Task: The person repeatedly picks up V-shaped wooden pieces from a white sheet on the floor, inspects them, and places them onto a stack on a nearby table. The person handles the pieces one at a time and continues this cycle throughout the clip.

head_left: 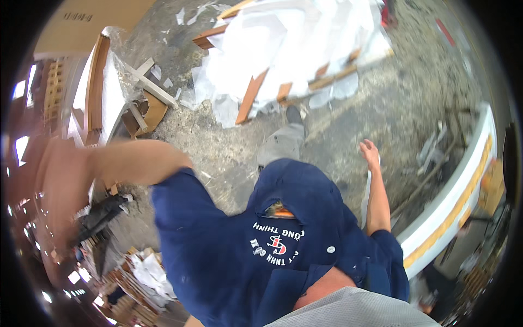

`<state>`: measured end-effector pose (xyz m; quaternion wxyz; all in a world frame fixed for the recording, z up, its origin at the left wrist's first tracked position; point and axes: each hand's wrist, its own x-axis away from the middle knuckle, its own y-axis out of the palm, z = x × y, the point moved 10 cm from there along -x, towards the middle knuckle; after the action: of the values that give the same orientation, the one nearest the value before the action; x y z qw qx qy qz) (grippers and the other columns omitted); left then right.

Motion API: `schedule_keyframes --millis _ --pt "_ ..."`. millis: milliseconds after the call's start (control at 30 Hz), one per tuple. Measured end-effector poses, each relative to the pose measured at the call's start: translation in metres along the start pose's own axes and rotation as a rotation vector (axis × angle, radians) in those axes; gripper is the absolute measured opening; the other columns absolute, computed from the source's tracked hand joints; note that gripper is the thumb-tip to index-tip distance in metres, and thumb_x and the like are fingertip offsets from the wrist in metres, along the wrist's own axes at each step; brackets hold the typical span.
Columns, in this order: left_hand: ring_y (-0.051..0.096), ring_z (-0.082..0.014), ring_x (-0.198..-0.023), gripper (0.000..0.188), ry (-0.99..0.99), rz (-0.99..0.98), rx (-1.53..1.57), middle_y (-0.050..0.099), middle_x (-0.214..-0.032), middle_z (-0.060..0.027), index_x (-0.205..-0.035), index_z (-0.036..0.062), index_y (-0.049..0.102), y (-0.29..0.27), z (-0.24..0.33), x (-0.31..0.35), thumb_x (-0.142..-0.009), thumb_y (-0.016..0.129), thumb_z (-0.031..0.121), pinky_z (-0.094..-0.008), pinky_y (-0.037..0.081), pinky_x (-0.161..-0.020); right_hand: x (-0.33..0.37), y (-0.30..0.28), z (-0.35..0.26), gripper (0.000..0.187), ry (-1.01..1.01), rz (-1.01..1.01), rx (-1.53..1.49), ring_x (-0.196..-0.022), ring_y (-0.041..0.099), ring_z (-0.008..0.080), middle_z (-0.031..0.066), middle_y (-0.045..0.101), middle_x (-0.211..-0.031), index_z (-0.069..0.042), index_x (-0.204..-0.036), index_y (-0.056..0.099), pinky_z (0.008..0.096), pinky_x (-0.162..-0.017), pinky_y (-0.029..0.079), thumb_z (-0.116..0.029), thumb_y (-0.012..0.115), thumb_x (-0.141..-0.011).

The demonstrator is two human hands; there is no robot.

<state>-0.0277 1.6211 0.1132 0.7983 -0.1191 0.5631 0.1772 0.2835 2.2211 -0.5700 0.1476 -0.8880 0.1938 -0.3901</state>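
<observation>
Left hand (62,204) is blurred; its fingers cannot be judged. Right hand (370,153), fingers slightly parted, is held apart from white sheeting (305,43).

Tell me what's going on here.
A person in a navy shirt has the left hand at the picture's left, too blurred to show whether it holds anything. The right hand, fingers slightly bent, is beside a thin white strip; whether it grips that is unclear. Ahead, wood pieces poke out from white sheets on the floor.
</observation>
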Motion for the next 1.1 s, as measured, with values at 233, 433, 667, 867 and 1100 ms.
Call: schedule_keyframes --millis 233,433,667,867,1100 --pt "0.052 -0.0378 -0.122 0.071 -1.279 -0.715 -0.079 0.054 -0.127 -0.0290 -0.130 -0.0052 0.051 0.210 -0.260 0.547 -0.072 0.081 0.022 -0.0423 0.041 -0.104 -0.202 0.029 -0.203 0.075 -0.445 -0.100 0.683 -0.123 0.052 0.0377 0.0236 0.052 -0.133 -0.011 -0.140 0.045 0.0440 -0.098 0.046 -0.038 0.077 -0.077" --pt "0.046 -0.0460 -0.123 0.092 -0.967 -1.072 -0.712 0.043 -0.136 -0.0305 -0.138 -0.0029 0.043 0.214 -0.387 0.752 -0.065 0.087 0.030 -0.0483 0.041 -0.104 -0.460 0.005 -0.300 0.098 -0.501 -0.009 1.021 -0.129 0.043 0.0472 0.0303 0.033 -0.146 -0.017 -0.148 0.031 0.0511 -0.102 0.043 -0.048 0.081 -0.070" --pt "0.056 -0.0410 -0.107 0.088 -1.051 -1.101 -0.989 0.052 -0.124 -0.0267 -0.139 0.0020 0.040 0.299 -0.484 0.781 -0.066 0.087 0.021 -0.0467 0.048 -0.087 -0.740 0.057 -0.448 0.116 -0.591 0.287 0.878 -0.135 0.036 0.0461 0.0282 0.026 -0.151 -0.017 -0.153 0.021 0.0540 -0.099 0.045 -0.066 0.077 -0.065" --pt "0.061 -0.0348 -0.095 0.021 -1.242 -0.968 -0.750 0.065 -0.094 -0.0140 -0.094 0.0033 0.063 0.366 -0.489 0.823 -0.075 0.071 0.001 -0.0410 0.047 -0.083 -0.813 0.066 -0.438 0.075 -0.428 0.271 0.674 -0.106 0.061 0.0404 0.0252 0.062 -0.115 -0.007 -0.135 0.044 0.0475 -0.090 0.049 -0.052 0.068 -0.080" --pt "0.046 -0.0347 -0.129 0.025 -1.567 -0.709 -0.232 0.042 -0.146 -0.0177 -0.098 0.0062 0.063 0.508 -0.409 0.833 -0.077 0.075 0.012 -0.0485 0.040 -0.105 -0.689 0.099 -0.410 0.040 -0.648 -0.284 0.467 -0.101 0.064 0.0391 0.0280 0.065 -0.106 0.003 -0.115 0.058 0.0432 -0.088 0.050 -0.027 0.062 -0.087"
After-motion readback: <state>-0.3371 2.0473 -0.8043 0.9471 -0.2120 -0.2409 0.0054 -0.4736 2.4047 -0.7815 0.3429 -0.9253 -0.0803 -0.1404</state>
